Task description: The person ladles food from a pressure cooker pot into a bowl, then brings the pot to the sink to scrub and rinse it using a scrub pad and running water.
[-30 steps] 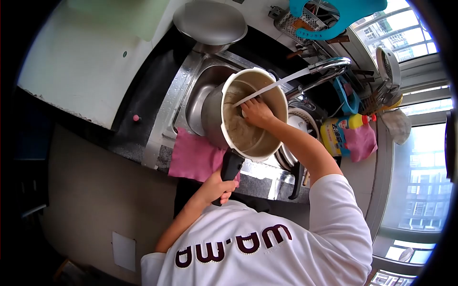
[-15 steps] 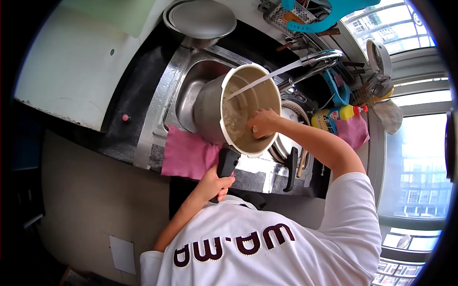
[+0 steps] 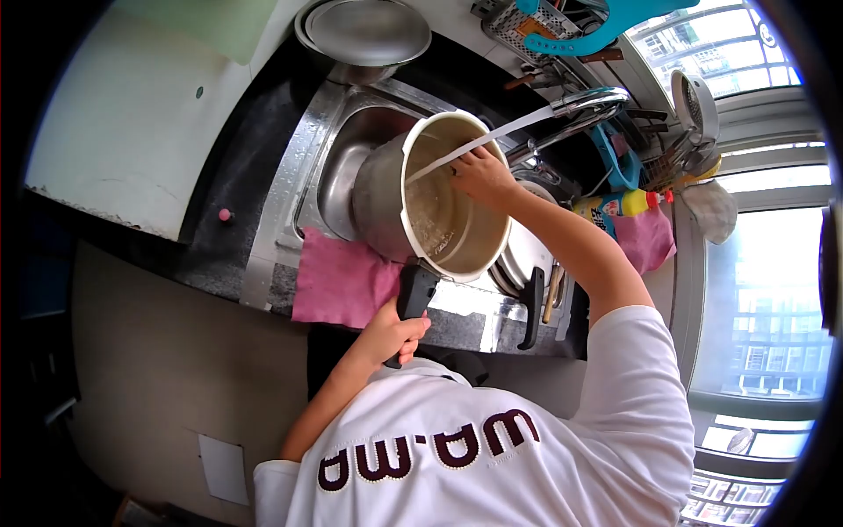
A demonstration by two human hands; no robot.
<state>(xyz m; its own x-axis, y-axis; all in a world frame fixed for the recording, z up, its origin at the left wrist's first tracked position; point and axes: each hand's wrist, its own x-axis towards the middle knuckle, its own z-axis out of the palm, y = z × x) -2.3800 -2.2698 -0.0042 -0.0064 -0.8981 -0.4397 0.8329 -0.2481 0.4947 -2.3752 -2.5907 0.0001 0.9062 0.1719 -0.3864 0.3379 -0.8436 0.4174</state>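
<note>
A large steel pot (image 3: 384, 204) with a cream inner wall is tilted on its side over the sink (image 3: 344, 112). My left hand (image 3: 392, 335) grips its black handle (image 3: 414, 293) at the counter's front edge. My right hand (image 3: 479, 175) is inside the pot's mouth, pressed against the inner wall near the upper rim; whether it holds a sponge is hidden. Water streams from the chrome tap (image 3: 590, 103) into the pot, just past my right hand, and murky water pools in its bottom.
A pink cloth (image 3: 338, 285) lies over the sink's front edge under the pot. A steel bowl (image 3: 364, 33) sits behind the sink. Pans with black handles (image 3: 530, 308), a yellow detergent bottle (image 3: 617, 205) and another pink cloth (image 3: 646, 239) are at the right. A utensil rack (image 3: 520, 24) stands by the window.
My right hand moved from the pot's lower inner wall up to the upper rim by the water stream. The pot tilted slightly more; my left hand kept its grip on the handle.
</note>
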